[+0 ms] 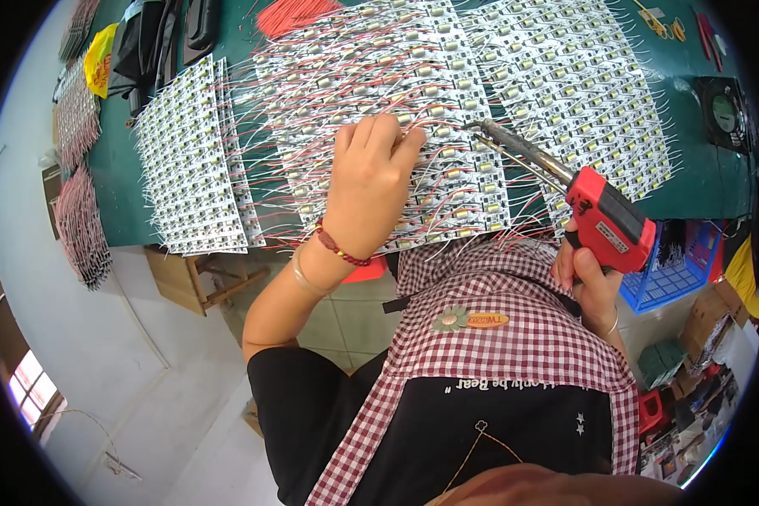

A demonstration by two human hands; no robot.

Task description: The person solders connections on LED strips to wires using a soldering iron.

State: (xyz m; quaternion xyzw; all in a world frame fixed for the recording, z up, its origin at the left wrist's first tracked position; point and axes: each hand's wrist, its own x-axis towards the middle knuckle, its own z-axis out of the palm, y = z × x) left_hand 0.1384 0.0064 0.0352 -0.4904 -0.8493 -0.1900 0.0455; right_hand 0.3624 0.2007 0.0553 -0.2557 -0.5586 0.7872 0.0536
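Observation:
My left hand (pixel 369 164) is closed over the middle panel of circuit boards (pixel 472 72), its fingers bent down and pinched on a thin wire. The fingertips are partly hidden behind the hand. My right hand (pixel 589 274) grips the handle of a red and black soldering gun (pixel 611 221). Its long metal barrel points up and left, and the tip sits just above the boards, a short way right of my left fingers. Rows of small white boards with cylindrical parts make up the panel, and red and white wires stick out across it.
A second board panel (pixel 578 93) lies to the right, and stacked panels (pixel 190 160) lie to the left on the green table (pixel 114 198). Red wires (pixel 295 15) are heaped at the back. A small black fan (pixel 724 114) stands far right, above a blue crate (pixel 670 278).

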